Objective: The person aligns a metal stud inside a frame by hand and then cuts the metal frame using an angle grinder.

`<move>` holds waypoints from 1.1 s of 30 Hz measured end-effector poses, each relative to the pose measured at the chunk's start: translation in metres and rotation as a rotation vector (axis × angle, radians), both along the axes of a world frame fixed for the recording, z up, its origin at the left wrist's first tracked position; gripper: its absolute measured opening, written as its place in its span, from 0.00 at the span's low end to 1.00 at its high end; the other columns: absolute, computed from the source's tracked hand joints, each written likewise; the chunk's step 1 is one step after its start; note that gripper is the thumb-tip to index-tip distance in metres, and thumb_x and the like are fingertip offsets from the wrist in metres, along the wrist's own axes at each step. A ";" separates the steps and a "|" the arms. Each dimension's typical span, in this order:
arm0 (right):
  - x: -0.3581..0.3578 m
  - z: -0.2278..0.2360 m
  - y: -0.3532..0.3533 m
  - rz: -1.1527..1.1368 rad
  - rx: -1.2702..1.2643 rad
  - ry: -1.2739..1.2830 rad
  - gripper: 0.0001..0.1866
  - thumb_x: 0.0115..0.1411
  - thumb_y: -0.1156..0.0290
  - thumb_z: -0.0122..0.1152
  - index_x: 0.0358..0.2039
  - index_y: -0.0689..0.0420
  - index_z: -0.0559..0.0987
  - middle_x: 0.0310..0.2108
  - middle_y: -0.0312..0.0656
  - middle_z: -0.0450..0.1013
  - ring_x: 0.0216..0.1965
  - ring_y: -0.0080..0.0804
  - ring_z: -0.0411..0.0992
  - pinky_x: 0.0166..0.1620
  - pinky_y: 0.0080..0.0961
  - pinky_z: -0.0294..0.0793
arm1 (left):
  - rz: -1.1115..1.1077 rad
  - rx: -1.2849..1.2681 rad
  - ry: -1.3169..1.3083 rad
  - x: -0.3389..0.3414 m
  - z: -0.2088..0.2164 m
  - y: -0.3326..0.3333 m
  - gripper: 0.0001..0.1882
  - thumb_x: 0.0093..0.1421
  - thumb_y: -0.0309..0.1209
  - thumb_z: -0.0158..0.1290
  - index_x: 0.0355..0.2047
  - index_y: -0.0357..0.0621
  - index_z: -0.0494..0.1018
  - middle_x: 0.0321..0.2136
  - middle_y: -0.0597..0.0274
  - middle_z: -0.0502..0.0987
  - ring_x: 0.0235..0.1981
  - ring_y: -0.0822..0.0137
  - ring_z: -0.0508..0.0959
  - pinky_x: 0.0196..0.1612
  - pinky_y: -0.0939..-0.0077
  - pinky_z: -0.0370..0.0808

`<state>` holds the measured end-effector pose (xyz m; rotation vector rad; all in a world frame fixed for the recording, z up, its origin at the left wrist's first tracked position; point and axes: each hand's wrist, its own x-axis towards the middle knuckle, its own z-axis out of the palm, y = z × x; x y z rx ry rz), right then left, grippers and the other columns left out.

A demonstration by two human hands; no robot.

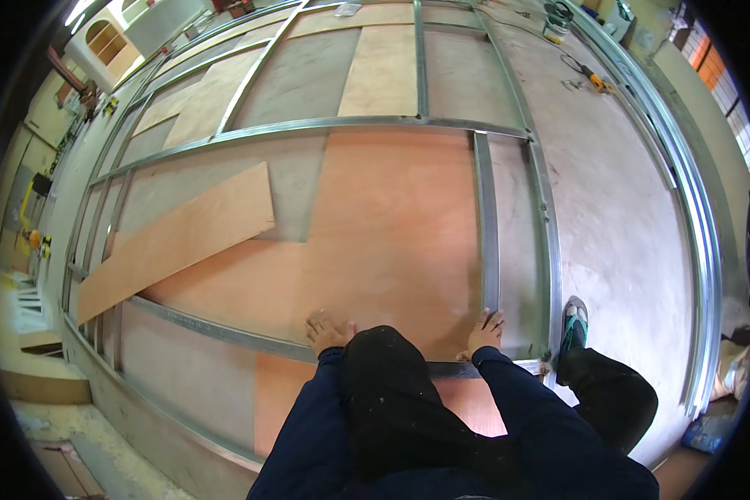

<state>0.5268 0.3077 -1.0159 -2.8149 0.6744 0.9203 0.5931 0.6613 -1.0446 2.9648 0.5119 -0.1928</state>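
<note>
A large reddish plywood sheet (392,225) lies flat inside a metal stud frame (308,127) on the floor. My left hand (328,332) rests with spread fingers at the sheet's near edge, beside the near cross rail (217,327). At the right edge of the same sheet is my right hand (485,333), its fingers stretched out next to an upright metal stud (489,225); it looks to be touching both. Neither hand holds anything. To the left, a loose plywood strip (183,237) lies aslant over the frame and the sheet. My bent knee (383,354) hides part of the near rail.
Long metal channels (692,217) run along the right side. A yellow power tool (596,79) with a cord and a bucket (556,23) stand at the far right. Paler plywood pieces (379,71) lie in the far bays. My foot (575,321) is outside the frame.
</note>
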 end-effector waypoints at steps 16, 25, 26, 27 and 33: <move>-0.001 0.006 0.001 0.013 -0.003 0.005 0.80 0.24 0.46 0.78 0.63 0.64 0.30 0.62 0.71 0.28 0.62 0.72 0.37 0.63 0.51 0.45 | -0.032 0.056 -0.041 0.000 -0.009 0.000 0.49 0.46 0.62 0.50 0.62 0.49 0.52 0.60 0.37 0.53 0.63 0.44 0.50 0.59 0.46 0.52; -0.001 0.009 0.001 0.024 -0.011 0.005 0.80 0.23 0.46 0.78 0.63 0.65 0.30 0.61 0.73 0.26 0.61 0.73 0.39 0.63 0.48 0.48 | -0.025 0.032 -0.021 0.000 -0.006 -0.001 0.49 0.46 0.63 0.49 0.63 0.49 0.51 0.61 0.37 0.52 0.64 0.44 0.49 0.60 0.46 0.50; -0.001 0.008 0.001 0.026 -0.012 0.004 0.80 0.23 0.45 0.78 0.63 0.65 0.30 0.61 0.73 0.26 0.61 0.74 0.39 0.63 0.48 0.48 | -0.021 0.026 -0.015 0.001 -0.006 -0.002 0.49 0.46 0.62 0.49 0.63 0.49 0.51 0.61 0.37 0.51 0.64 0.44 0.49 0.60 0.46 0.50; -0.001 0.008 0.000 0.025 -0.012 0.005 0.80 0.23 0.45 0.78 0.63 0.65 0.30 0.61 0.73 0.26 0.61 0.74 0.39 0.63 0.48 0.48 | -0.016 0.020 -0.009 0.001 -0.005 -0.002 0.49 0.46 0.62 0.50 0.63 0.49 0.51 0.61 0.37 0.51 0.64 0.43 0.49 0.60 0.46 0.50; -0.001 0.004 0.000 0.030 -0.007 0.006 0.80 0.24 0.45 0.78 0.63 0.65 0.30 0.61 0.73 0.26 0.62 0.74 0.38 0.63 0.48 0.47 | -0.021 0.025 -0.023 0.001 -0.005 -0.001 0.48 0.46 0.62 0.50 0.63 0.48 0.52 0.60 0.36 0.52 0.63 0.43 0.50 0.60 0.46 0.49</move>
